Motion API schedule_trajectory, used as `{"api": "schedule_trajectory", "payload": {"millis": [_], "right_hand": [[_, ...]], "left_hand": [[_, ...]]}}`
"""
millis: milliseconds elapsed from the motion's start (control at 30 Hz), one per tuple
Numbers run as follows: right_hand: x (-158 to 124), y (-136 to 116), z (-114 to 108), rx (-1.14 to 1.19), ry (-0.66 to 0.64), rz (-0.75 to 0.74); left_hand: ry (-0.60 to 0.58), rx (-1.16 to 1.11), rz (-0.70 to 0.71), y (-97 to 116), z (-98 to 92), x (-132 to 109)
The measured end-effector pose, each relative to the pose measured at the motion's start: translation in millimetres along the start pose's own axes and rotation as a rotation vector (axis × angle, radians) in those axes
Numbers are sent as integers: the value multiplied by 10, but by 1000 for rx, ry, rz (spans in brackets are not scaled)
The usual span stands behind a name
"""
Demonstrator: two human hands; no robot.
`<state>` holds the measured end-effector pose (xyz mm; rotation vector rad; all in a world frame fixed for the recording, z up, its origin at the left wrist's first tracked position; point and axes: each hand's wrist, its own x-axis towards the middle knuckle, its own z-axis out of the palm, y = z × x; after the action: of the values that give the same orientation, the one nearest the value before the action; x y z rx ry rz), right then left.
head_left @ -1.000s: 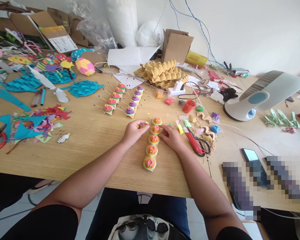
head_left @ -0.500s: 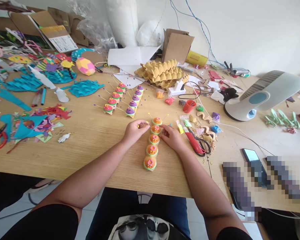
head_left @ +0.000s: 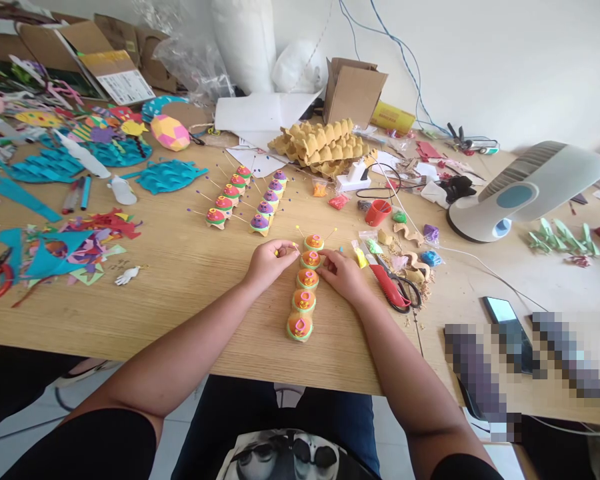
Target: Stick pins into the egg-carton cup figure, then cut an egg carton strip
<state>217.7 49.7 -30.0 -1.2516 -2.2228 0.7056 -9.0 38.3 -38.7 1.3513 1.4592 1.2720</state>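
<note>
An egg-carton caterpillar, orange-topped with light green bands and pink and yellow bits, lies lengthwise on the table in front of me. Two thin yellow-tipped sticks stand out from its far bump. On its left side, my left hand pinches thin sticks with yellow tips; one stick's end is close to the second bump, and I cannot tell whether it touches. My right hand has its fingers curled against the caterpillar's right side at the same bump. Farther off stand a red-and-green caterpillar and a purple one, both bearing dark-tipped sticks.
Red-handled scissors lie right of my right hand, near bagged clay and a red cup. Paper scraps cover the left side. Egg cartons are at the back, a white fan and phone at right.
Both hands stay almost where they were. The caterpillar's second bump looks shifted very slightly left; nothing is let go.
</note>
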Motion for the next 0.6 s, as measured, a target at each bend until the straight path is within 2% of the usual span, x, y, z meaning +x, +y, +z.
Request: {"api": "schedule_trajectory", "payload": {"millis": [300,600], "right_hand": [[22,12,29,-15,30,27],[44,22,56,-42,64,68]], "left_hand": [[-15,18,0,36,-13,-6],[42,-58,-31,40,-28,10]]}}
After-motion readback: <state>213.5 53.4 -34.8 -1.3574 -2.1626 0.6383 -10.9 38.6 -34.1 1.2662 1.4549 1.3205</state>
